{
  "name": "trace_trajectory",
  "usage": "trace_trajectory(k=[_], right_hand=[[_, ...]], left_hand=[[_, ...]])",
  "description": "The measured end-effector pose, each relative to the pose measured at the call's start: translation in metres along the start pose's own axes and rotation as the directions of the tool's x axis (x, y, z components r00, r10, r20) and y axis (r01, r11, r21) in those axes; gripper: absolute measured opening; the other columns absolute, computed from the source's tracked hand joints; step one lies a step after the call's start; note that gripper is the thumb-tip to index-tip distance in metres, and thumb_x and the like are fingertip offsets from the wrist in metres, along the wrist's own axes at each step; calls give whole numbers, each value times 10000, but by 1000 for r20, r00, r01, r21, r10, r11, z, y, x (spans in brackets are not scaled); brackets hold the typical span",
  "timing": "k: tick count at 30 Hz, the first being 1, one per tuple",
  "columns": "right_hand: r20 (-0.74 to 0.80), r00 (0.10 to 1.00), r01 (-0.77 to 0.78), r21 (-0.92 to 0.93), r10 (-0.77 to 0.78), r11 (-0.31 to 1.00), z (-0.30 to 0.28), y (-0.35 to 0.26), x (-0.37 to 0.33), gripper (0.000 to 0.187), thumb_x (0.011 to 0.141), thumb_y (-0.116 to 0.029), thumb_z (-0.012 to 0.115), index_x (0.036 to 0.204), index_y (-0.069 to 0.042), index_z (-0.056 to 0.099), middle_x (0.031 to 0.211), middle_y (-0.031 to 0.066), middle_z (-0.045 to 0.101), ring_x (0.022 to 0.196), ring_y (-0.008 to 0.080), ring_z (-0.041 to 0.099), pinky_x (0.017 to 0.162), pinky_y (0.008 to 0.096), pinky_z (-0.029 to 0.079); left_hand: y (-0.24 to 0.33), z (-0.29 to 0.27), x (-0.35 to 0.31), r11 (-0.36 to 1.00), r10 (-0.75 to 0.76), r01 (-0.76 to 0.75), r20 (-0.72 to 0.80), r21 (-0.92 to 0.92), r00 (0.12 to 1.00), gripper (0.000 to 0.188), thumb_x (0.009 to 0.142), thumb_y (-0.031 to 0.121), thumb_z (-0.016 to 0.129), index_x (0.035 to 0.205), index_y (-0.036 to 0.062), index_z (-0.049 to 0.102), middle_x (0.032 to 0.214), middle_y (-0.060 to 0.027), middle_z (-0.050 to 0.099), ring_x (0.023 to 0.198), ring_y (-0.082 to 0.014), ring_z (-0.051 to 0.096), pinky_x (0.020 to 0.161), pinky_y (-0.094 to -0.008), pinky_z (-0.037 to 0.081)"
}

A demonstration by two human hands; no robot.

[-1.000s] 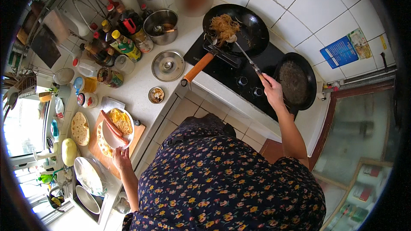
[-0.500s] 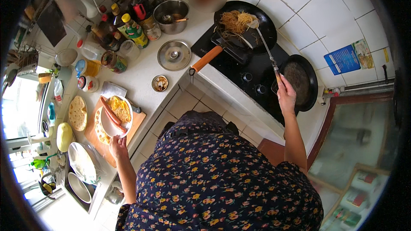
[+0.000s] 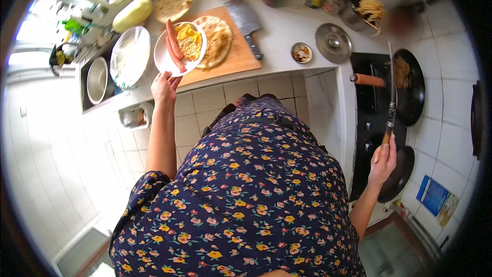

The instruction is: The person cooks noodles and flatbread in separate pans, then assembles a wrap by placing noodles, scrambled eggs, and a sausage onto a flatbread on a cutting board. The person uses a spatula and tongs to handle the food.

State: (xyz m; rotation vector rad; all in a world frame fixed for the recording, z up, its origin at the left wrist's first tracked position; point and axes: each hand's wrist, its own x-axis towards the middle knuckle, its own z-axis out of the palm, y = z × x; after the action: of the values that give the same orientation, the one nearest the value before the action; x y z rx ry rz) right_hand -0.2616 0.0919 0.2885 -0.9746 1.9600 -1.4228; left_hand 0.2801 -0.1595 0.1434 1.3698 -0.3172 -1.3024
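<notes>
My left hand (image 3: 165, 86) grips the near rim of a white plate (image 3: 163, 56). Two red sausages (image 3: 175, 48) and fried egg (image 3: 188, 41) lie on it, and it is held over the near left part of a wooden cutting board (image 3: 241, 61). My right hand (image 3: 383, 160) is closed round the wooden handle of a long metal spatula (image 3: 392, 97), which points away across the black wok (image 3: 414, 105). Browned noodles (image 3: 403, 72) lie in the wok. Paler noodles (image 3: 370, 9) show at a steel pot (image 3: 351, 18); whether the spatula carries them I cannot tell.
A flatbread (image 3: 218, 43) and a cleaver (image 3: 245, 18) are on or beside the board. A steel lid (image 3: 333, 43) and small dish (image 3: 302, 53) sit nearer the stove. Another black pan (image 3: 400, 174) stands near my right hand. Left are a sink (image 3: 87, 97) and a melon-like vegetable (image 3: 132, 14).
The view has turned left, toward the board and sink. Pale noodles that were in the wok by the spatula now show at the steel pot. Both hands keep their holds.
</notes>
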Motion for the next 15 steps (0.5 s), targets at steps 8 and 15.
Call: trace_trajectory(k=[8, 15], right_hand=[[489, 871, -83, 75, 35, 994, 155, 14, 7, 350, 872, -70, 499, 1217, -15, 487, 690, -60, 467, 516, 16, 341, 453, 160, 289], [645, 697, 429, -24, -314, 903, 276, 47, 12, 314, 849, -109, 551, 1159, -59, 544, 1026, 79, 631, 795, 173, 632, 700, 239, 479]], left_hand=[[23, -75, -9, 998, 62, -67, -202, -20, 977, 212, 751, -10, 503, 960, -15, 468, 904, -116, 550, 772, -268, 586, 709, -403, 526], [20, -118, -13, 998, 14, -28, -247, -50, 969, 234, 762, 4, 516, 989, -20, 463, 878, -109, 556, 761, -264, 588, 705, -403, 521]])
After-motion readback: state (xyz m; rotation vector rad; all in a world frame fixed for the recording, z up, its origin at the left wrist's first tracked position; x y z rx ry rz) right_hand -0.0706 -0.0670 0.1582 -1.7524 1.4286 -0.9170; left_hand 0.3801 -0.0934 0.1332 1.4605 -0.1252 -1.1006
